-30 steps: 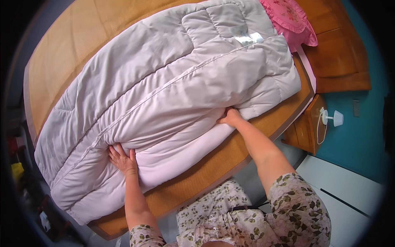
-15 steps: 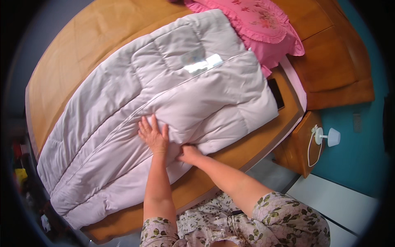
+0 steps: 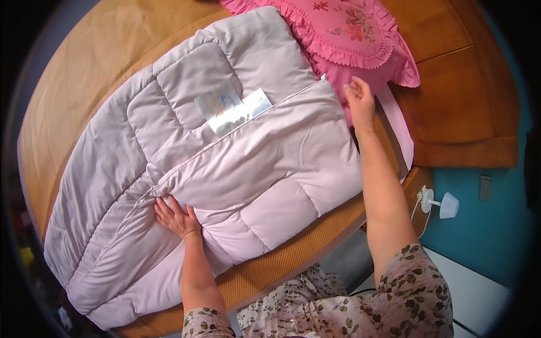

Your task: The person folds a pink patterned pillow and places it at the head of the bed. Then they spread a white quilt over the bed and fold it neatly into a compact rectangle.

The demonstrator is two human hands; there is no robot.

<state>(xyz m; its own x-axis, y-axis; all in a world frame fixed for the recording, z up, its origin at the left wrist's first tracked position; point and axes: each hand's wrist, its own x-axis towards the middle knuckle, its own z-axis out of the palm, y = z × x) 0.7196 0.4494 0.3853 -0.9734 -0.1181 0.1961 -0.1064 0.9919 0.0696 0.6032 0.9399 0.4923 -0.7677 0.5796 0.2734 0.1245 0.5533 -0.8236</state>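
Observation:
A pale pinkish-white quilt (image 3: 270, 163) lies on the bed, its near half folded over the far half, with a piped edge running across it. My left hand (image 3: 178, 217) presses on the quilt just below that edge, fingers spread and flat. A shiny label (image 3: 225, 115) is fixed beside the fold line. My right hand (image 3: 359, 100) is raised above the quilt's right end, near the pink pillow (image 3: 338, 42); its fingers are loosely bent and apart, and nothing shows in them.
The brown mat (image 3: 107, 42) covers the bed beyond the quilt and along its near edge. A wooden headboard (image 3: 468, 90) stands at the right. Beside it, a small white lamp (image 3: 448, 205) projects near the teal wall (image 3: 479, 231).
My right hand has left the quilt's near side and moved up and right toward the pillow. My left hand has slid left and down. The quilt's folded part looks flatter.

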